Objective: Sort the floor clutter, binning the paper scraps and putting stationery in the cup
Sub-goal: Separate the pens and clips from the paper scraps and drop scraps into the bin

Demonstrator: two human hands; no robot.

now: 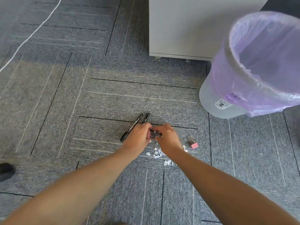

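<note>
My left hand (138, 137) and my right hand (168, 138) meet low over the grey carpet, fingertips together. Between them lies a small dark clip-like item (156, 135) with a wire loop and a bit of pink; my left fingers are closed on it. My right fingers curl down onto it, their grip hidden. Two black pens (131, 129) lie side by side just left of my left hand, partly under it. A pink binder clip (194, 145) lies to the right. White paper scraps (158, 153) are scattered under my right wrist. No cup is in view.
A translucent bin with a purple liner (253, 69) stands at the right, open and tilted towards me. Behind it is a white cabinet on castors (183, 26). A white cable (32, 34) crosses the carpet at the far left. A dark object (5, 170) sits at the left edge.
</note>
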